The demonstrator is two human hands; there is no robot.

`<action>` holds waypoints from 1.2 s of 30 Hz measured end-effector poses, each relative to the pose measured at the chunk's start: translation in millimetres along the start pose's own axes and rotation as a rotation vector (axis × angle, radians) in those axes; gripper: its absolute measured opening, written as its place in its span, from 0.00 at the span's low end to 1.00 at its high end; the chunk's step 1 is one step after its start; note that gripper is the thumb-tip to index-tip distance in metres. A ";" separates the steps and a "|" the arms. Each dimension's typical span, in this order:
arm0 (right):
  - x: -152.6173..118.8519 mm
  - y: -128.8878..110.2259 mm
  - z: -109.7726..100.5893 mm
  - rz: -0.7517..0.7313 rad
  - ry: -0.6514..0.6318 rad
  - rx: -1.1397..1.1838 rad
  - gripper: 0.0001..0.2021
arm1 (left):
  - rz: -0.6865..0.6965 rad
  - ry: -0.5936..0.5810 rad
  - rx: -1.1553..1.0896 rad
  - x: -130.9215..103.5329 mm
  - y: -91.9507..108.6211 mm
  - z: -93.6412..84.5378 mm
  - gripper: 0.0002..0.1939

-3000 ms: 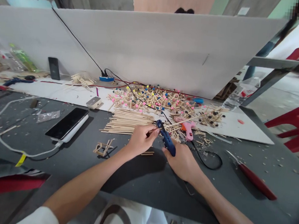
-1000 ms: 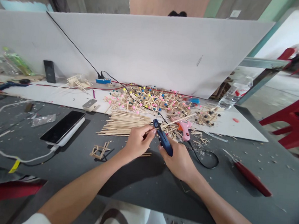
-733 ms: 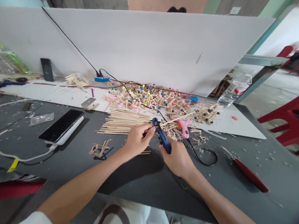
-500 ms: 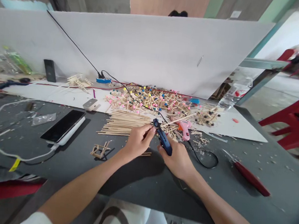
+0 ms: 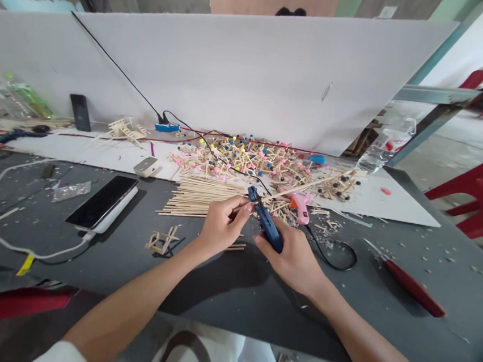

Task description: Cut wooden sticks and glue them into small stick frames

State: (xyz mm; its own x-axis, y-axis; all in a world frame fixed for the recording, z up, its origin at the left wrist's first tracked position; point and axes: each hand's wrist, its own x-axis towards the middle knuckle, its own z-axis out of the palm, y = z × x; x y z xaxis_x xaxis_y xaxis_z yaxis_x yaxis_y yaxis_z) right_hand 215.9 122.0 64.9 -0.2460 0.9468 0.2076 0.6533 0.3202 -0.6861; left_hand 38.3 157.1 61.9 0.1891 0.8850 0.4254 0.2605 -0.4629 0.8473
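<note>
My right hand point(image 5: 296, 257) is closed around the handles of dark blue pliers point(image 5: 269, 223), whose jaws point away from me. At the jaws, my left hand point(image 5: 224, 222) pinches thumb against fingers; whatever small piece is between them is hidden. Just beyond my left hand lies a bundle of thin wooden sticks point(image 5: 193, 196). A few cut sticks point(image 5: 235, 247) rest on the table under that hand. To its left sits a small frame of joined sticks point(image 5: 161, 241).
A pile of short sticks with coloured balls point(image 5: 244, 155) spreads along the white board. Right of the pliers lie a pink glue gun point(image 5: 301, 206) with a black cord and a red-handled knife point(image 5: 413, 286). A phone point(image 5: 103, 202) is at left, a plastic bottle point(image 5: 388, 144) at back right.
The view has shifted slightly. Both hands stay together at the pliers' jaws, and the pliers' handles look a little lower and farther right. Nothing has been let go.
</note>
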 end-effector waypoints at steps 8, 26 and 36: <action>1.4 -0.7 0.8 0.014 -0.008 -0.049 0.07 | 0.045 0.018 0.069 -0.1 -0.9 1.0 0.15; 2.3 0.8 3.6 0.060 -0.016 -0.100 0.04 | 0.027 -0.020 0.082 0.4 -2.3 1.3 0.17; 4.7 6.4 5.2 0.119 -0.046 -0.184 0.06 | -0.011 -0.069 0.075 0.6 -8.2 4.7 0.19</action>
State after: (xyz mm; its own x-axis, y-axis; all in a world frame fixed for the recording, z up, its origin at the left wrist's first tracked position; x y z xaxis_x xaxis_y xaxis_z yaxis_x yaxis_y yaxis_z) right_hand 215.2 128.3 57.8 -0.1895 0.9770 0.0978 0.7980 0.2113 -0.5644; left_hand 40.7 161.2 53.7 0.2502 0.8856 0.3913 0.3326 -0.4582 0.8243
